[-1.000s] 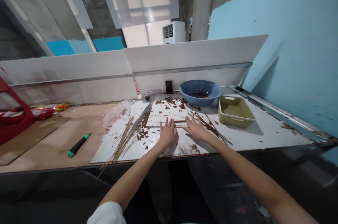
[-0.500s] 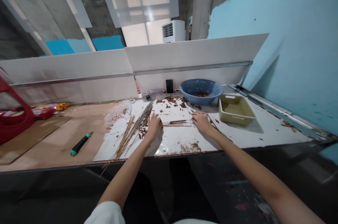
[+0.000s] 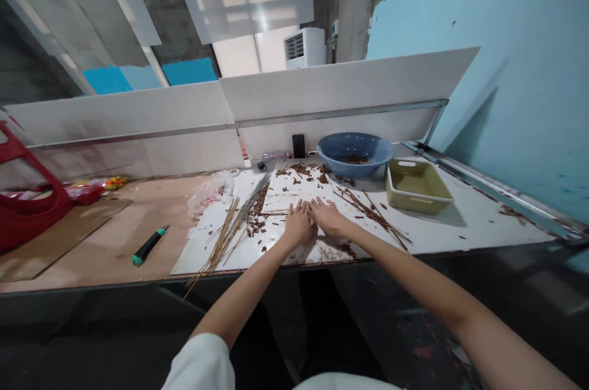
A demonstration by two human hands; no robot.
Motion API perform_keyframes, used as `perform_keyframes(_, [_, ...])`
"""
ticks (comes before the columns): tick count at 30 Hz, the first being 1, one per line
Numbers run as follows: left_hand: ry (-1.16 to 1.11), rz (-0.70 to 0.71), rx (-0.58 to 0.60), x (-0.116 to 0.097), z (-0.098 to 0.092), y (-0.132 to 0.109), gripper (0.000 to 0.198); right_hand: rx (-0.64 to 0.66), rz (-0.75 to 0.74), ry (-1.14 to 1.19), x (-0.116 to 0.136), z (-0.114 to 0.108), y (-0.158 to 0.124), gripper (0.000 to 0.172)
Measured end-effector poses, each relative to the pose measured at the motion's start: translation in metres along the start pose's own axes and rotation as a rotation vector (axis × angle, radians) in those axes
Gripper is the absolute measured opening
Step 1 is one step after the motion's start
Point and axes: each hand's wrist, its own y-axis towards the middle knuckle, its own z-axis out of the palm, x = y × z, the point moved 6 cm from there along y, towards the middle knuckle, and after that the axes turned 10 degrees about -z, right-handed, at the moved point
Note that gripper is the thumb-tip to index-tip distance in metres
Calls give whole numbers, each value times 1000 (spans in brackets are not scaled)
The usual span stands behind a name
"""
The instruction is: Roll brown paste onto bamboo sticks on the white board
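Thin brown stick (image 3: 275, 212) lies crosswise on a white board (image 3: 216, 258) at lower middle of the frame, one end showing to the left of the hands and the rest apparently hidden under them. Left hand (image 3: 299, 224) and right hand (image 3: 327, 217) sit close together palms down, over that stick. Fingers (image 3: 298, 207) on both hands are open and flat, not closed around anything; tips of the two hands touch or nearly touch, hard to tell which. Can't tell if they press on the stick.

Brown bark chips (image 3: 299, 170) are scattered above the hands. Bundle of thin bamboo sticks (image 3: 225, 237) lies lower left of the hands, and loose sticks (image 3: 372, 212) lie to the right, just beside the right hand. Upper right of the board, blue plastic basin (image 3: 354, 148) holds some brown chips, with olive plastic tray (image 3: 416, 191) next to it. Smartphone (image 3: 299, 146) stands against the white panel (image 3: 345, 92). Clear plastic bag (image 3: 207, 194) sits left of the bamboo, and black-and-green utility knife (image 3: 150, 245) lies on the wooden tabletop (image 3: 92, 243).
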Motion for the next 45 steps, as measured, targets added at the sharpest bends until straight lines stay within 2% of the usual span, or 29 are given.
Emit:
perform_keyframes(3, [-1, -91, 38, -2, 5, 0, 79, 12, 70, 4, -3, 4, 4, 67])
perform_keyframes(8, [13, -78, 8, 4, 17, -13, 82, 21, 29, -27, 2, 15, -6, 65])
perform_keyframes(15, [-27, -176, 124, 7, 16, 12, 81, 82, 158, 47, -6, 2, 9, 69])
perform_keyframes(21, [-1, -154, 72, 6, 26, -8, 82, 52, 118, 54, -5, 19, -7, 74])
perform_keyframes(23, [-9, -177, 86, 7, 24, -4, 81, 67, 115, 55, -9, 17, -4, 74])
perform_keyframes(25, [-32, -218, 114, 8, 20, 7, 80, 82, 167, 71, -15, 10, 4, 76])
perform_keyframes(28, [-62, -238, 89, 9, 15, 16, 79, 99, 255, 109, -21, 6, 8, 83])
perform_keyframes(34, [-27, -163, 63, 11, 26, -5, 79, 83, 189, 88, -11, 17, -9, 88])
perform_keyframes(38, [-54, -214, 114, 12, 17, 11, 80, 89, 231, 84, -18, 5, 2, 91])
perform_keyframes(41, [-63, -226, 87, 10, 11, 15, 78, 55, 233, 50, -19, 0, 3, 94])
perform_keyframes(45, [-9, -169, 50, 9, 22, -8, 76, 75, 176, 75, -8, 16, -15, 94])
